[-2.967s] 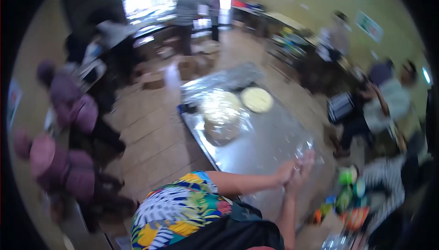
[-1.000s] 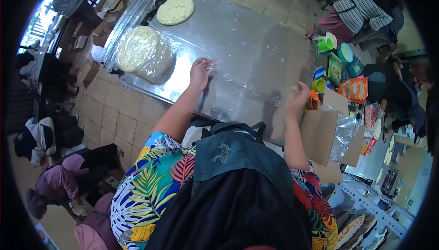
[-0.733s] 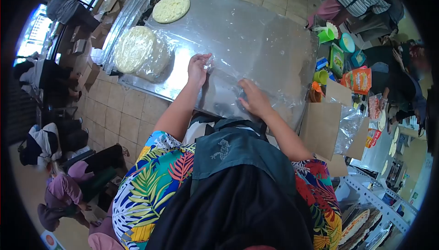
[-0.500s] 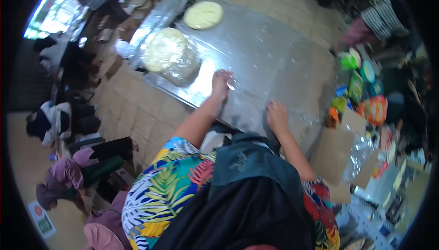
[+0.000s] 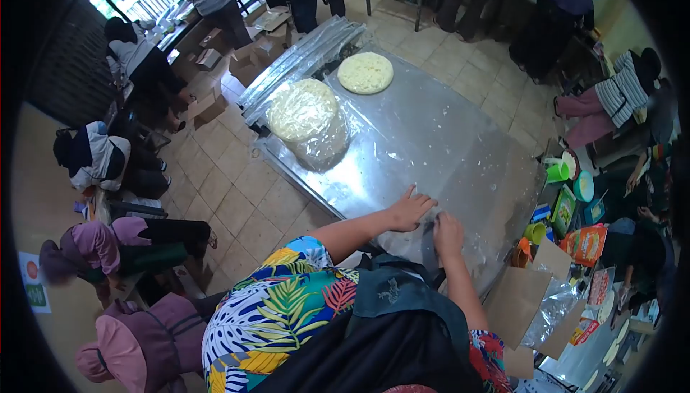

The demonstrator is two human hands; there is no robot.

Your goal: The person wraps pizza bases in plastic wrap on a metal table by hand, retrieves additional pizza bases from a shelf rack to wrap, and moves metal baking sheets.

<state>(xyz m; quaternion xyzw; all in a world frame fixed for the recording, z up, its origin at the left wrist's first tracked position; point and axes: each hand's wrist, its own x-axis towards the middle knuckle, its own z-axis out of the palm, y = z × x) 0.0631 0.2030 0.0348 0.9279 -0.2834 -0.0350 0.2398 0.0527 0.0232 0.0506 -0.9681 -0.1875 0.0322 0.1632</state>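
My left hand (image 5: 412, 210) lies palm down near the front edge of the metal table (image 5: 402, 141), fingers stretched out toward the right. Close beside it, my right hand (image 5: 448, 233) is closed at the table's front edge; what it holds, if anything, is hidden. Farther left on the table, a round pale flat dough (image 5: 302, 110) rests on a stack wrapped in clear plastic. Another round dough (image 5: 365, 72) lies uncovered at the back. Small pale crumbs are scattered over the metal surface.
Clear plastic sheeting (image 5: 302, 59) covers the table's left end. On the right are an open cardboard box (image 5: 519, 303), a green cup (image 5: 557, 172) and an orange packet (image 5: 583, 243). Several people work around the room, and cardboard boxes (image 5: 207, 107) lie on the tiled floor.
My left hand has moved right and toward me, from near the plastic-wrapped stack to beside my right hand. Its fingers are now stretched out. The camera view has shifted.
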